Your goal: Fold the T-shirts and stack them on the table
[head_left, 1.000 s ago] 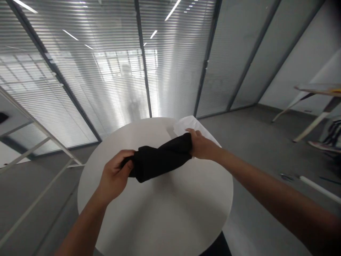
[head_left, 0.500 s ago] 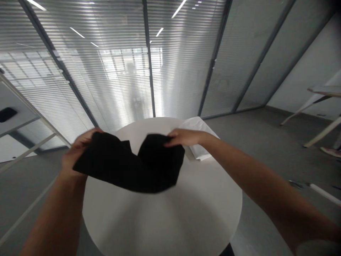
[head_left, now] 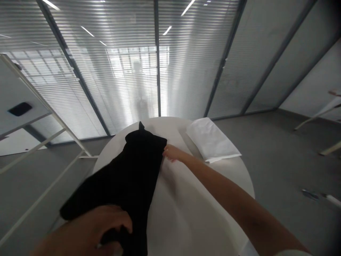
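- Head view: a glass partition with slatted blinds (head_left: 119, 89) fills the far side of the room, and a grey floor (head_left: 279, 153) spreads out below it.
- A white frame with crossbars (head_left: 39, 110) leans at the left, well apart from me.
- Before me stands a round white table (head_left: 181, 213), its far edge close to the partition.
- A black garment (head_left: 130, 170) lies stretched across the table's left half, its lower end hanging past the table edge toward me. I can't tell which garment it is.
- A folded white cloth (head_left: 211, 140) rests on the table's far right, just beside the black fabric but not touching it.
- My left hand (head_left: 87, 227) is curled around the garment's near end, grasping it.
- My right hand (head_left: 170, 153) is open, its fingertips (head_left: 164, 153) at the garment's right edge, not gripping; the blur hides the finer contact.
- Keeping gentle tension from my left hand while my right fingers stay flat should let the fabric lie smooth without bunching.
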`<state>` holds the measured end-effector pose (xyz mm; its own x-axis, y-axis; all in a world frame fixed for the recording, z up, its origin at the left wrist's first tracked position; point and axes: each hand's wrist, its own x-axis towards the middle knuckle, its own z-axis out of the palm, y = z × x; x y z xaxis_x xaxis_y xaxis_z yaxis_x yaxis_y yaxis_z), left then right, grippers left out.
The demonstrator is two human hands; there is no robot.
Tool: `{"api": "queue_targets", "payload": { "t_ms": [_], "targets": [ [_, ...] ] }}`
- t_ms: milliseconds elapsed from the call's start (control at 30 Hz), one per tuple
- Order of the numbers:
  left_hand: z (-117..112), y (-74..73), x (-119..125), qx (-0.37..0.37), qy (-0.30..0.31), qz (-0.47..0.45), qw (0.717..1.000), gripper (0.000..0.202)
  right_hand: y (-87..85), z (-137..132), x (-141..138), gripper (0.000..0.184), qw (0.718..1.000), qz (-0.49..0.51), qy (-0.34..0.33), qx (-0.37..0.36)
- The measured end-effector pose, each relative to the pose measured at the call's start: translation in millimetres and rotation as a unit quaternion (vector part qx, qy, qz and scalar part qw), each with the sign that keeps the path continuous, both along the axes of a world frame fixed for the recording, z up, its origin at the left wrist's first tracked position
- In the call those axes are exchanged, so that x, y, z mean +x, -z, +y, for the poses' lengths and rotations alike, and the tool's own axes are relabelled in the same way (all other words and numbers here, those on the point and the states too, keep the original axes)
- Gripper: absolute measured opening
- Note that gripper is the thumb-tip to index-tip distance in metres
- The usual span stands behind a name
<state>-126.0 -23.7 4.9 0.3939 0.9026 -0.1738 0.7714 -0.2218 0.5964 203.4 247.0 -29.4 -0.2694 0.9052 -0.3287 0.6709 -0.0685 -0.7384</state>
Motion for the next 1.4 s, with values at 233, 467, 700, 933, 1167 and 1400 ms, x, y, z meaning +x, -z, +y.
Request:
{"api": "queue_targets", "payload": {
  "t_ms": [233,467,700,933,1167,1400],
  "targets": [
    [63.4,-41.7,69.0,-0.086,-0.015,-0.033,0.996,0.034,12.8,-20.6,-19.9,0.065,0.94,-0.169,-0.092,0.283],
    [163.6,24.4,45.3,0.109,-0.226,0.179,0.951,0.062,20.2,-9.7,-56.0,0.053,0.903,-0.25,-0.191,0.294],
    [178.6,51.0,44.7,0.096,-0.245,0.252,0.931,0.038,-7.9,61.9,-79.3,0.022,0.975,0.037,-0.055,0.213],
    [177.2,18.2,-19.0,0.148,-0.424,0.214,0.867,0.047,-33.6,121.2,-71.6,0.046,0.888,0.421,0.178,0.047],
    [162.3,34.7,8.3,0.138,-0.331,0.364,0.859,0.055,10.3,75.5,-34.4,0.033,0.957,0.275,0.093,0.002],
    [195.3,45.0,75.1,0.26,-0.179,0.309,0.897,0.051,5.4,24.5,35.3,0.018,0.973,0.217,-0.083,-0.012]
  ]
}}
